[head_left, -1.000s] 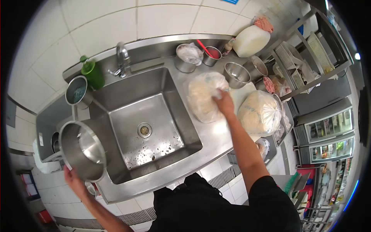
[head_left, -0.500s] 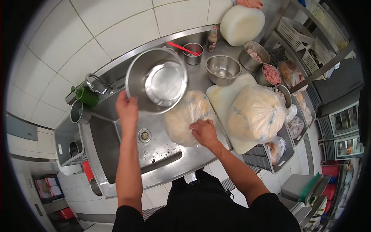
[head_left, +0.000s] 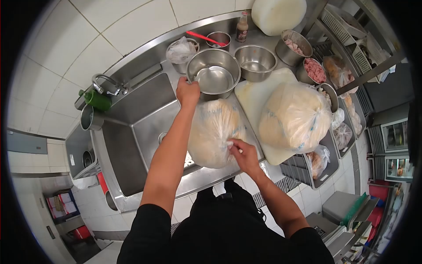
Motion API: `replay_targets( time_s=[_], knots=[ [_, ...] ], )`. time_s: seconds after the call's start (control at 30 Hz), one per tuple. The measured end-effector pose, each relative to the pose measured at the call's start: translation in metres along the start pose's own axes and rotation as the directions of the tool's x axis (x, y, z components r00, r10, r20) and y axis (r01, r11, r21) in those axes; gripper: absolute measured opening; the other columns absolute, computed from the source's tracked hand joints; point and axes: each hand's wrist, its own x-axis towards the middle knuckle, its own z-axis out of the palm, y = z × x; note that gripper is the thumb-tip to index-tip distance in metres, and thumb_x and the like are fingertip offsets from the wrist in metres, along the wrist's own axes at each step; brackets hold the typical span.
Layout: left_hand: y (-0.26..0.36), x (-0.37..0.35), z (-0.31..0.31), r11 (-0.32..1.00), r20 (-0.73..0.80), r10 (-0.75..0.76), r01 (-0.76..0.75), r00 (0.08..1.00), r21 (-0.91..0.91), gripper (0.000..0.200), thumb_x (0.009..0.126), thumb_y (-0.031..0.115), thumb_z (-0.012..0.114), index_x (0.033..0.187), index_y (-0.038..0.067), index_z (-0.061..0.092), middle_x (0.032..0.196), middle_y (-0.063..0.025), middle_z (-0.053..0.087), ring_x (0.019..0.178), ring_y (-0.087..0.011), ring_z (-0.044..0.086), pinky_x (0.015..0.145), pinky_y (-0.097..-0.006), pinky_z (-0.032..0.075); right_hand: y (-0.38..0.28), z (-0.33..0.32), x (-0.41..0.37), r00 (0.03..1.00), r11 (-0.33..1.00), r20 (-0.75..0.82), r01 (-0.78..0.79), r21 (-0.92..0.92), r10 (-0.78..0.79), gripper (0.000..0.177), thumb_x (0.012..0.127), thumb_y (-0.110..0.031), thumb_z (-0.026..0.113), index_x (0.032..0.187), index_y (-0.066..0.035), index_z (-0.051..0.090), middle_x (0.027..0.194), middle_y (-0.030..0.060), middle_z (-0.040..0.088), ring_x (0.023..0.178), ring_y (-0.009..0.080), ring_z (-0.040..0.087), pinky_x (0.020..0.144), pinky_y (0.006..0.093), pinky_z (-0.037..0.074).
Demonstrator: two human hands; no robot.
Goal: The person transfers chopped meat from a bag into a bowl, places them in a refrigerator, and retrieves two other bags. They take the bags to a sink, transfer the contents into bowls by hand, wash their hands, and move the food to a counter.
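My left hand (head_left: 188,91) is closed on the near left rim of a steel pot (head_left: 214,72), which stands upright behind a filled clear plastic bag. The inside of the pot looks bare and shiny. My right hand (head_left: 244,155) pinches the gathered top of that plastic bag (head_left: 209,127); its pale beige contents cannot be made out. The bag rests on the steel counter between the sink and a white cutting board (head_left: 248,99). A second, larger bag (head_left: 294,116) of the same sort lies on the board, beyond my right hand.
Left of the bag is a steel sink (head_left: 121,160) with a tap (head_left: 107,86) and a green bottle (head_left: 97,100). Behind are a steel bowl (head_left: 256,64), a small pot (head_left: 219,39) with a red-handled utensil, and a sauce bottle (head_left: 242,27). Pink meat (head_left: 314,70) fills a pot at right.
My left hand has brought the pot from a tilted, raised position over the sink down and right, behind the bag. A pot holding plastic has come into sight. My right hand stays at the bag's top.
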Motion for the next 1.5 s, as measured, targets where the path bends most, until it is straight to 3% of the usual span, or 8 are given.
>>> replay_targets(
  time_s=[0.13,0.23,0.4,0.57,0.77,0.97,1.23,1.5],
  knots=[
    [-0.002,-0.014,-0.007,0.988,0.090,-0.099,0.109,0.991,-0.113,0.032,0.080,0.018,0.060,0.108,0.002,0.060,0.084,-0.0152,0.068,0.077,-0.0289,0.068,0.073,-0.0382,0.051,-0.002,-0.020,0.016,0.989,0.951,-0.044,-0.123,0.282,0.141,0.017,0.094,-0.012,0.056,0.097,0.003,0.064,0.079,0.0043,0.064,0.072,0.0092,0.059,0.067,0.0236,0.048],
    [-0.016,-0.026,-0.032,0.956,-0.008,0.293,-0.293,0.956,-0.020,0.032,0.082,0.021,0.062,0.109,0.004,0.060,0.079,-0.0125,0.066,0.070,-0.0260,0.065,0.068,-0.0393,0.050,-0.015,-0.037,0.024,0.981,0.927,-0.081,-0.135,0.351,0.174,0.016,0.094,-0.011,0.055,0.098,0.002,0.063,0.081,0.0039,0.065,0.072,0.0094,0.058,0.069,0.0230,0.048],
    [-0.014,-0.167,-0.088,0.915,0.487,0.150,-0.307,0.860,0.261,0.038,0.081,0.034,0.069,0.108,0.009,0.062,0.074,-0.0102,0.064,0.071,-0.0282,0.065,0.065,-0.0392,0.049,-0.006,-0.027,0.016,0.999,1.000,-0.023,0.023,-0.014,-0.023,0.023,0.088,-0.015,0.064,0.107,-0.003,0.065,0.083,0.0088,0.067,0.072,0.0171,0.063,0.066,0.0289,0.049],
    [-0.062,-0.182,-0.063,0.915,0.349,0.332,-0.390,0.876,0.107,0.017,0.082,0.021,0.063,0.089,0.006,0.066,0.070,-0.0114,0.066,0.069,-0.0272,0.066,0.064,-0.0368,0.050,-0.028,0.001,0.030,0.989,0.954,0.127,0.112,-0.277,-0.079,0.029,0.083,-0.019,0.067,0.110,-0.007,0.066,0.090,0.0136,0.068,0.077,0.0287,0.065,0.070,0.0368,0.051],
    [-0.048,-0.132,-0.101,0.990,0.483,-0.049,0.108,0.874,-0.094,0.020,0.082,0.016,0.056,0.083,0.000,0.068,0.068,-0.0118,0.065,0.061,-0.0194,0.061,0.059,-0.0320,0.047,-0.030,0.010,0.041,0.992,0.924,0.079,0.124,-0.361,-0.102,0.025,0.084,-0.021,0.066,0.104,-0.007,0.067,0.084,0.0136,0.068,0.075,0.0275,0.065,0.068,0.0359,0.050],
    [-0.042,-0.158,-0.080,0.811,0.566,0.170,-0.440,0.807,0.385,0.021,0.088,0.020,0.057,0.079,0.002,0.062,0.064,-0.0021,0.058,0.057,-0.0105,0.056,0.051,-0.0263,0.044,-0.019,0.018,0.049,0.993,0.998,0.103,0.054,-0.024,-0.051,0.026,0.084,-0.022,0.068,0.105,-0.007,0.066,0.080,0.0103,0.067,0.067,0.0223,0.062,0.065,0.0314,0.049],
    [-0.015,-0.131,-0.101,0.897,0.610,-0.011,0.278,0.792,-0.344,0.011,0.088,0.016,0.059,0.081,0.008,0.061,0.061,0.0042,0.049,0.052,-0.0065,0.042,0.047,-0.0229,0.032,-0.041,0.020,0.048,0.992,0.968,0.114,0.086,-0.235,-0.061,0.038,0.078,-0.018,0.068,0.115,-0.008,0.062,0.087,0.0098,0.063,0.078,0.0259,0.062,0.072,0.0372,0.049],
    [0.002,-0.111,-0.133,0.886,0.532,-0.094,0.315,0.841,-0.340,0.011,0.089,0.016,0.059,0.094,0.007,0.065,0.073,0.0010,0.058,0.060,-0.0078,0.049,0.054,-0.0238,0.040,-0.039,0.028,0.046,0.974,0.888,0.038,0.219,-0.404,-0.222,0.034,0.081,-0.012,0.059,0.114,-0.006,0.062,0.097,0.0165,0.063,0.088,0.0353,0.062,0.078,0.0433,0.049]
  ],
)
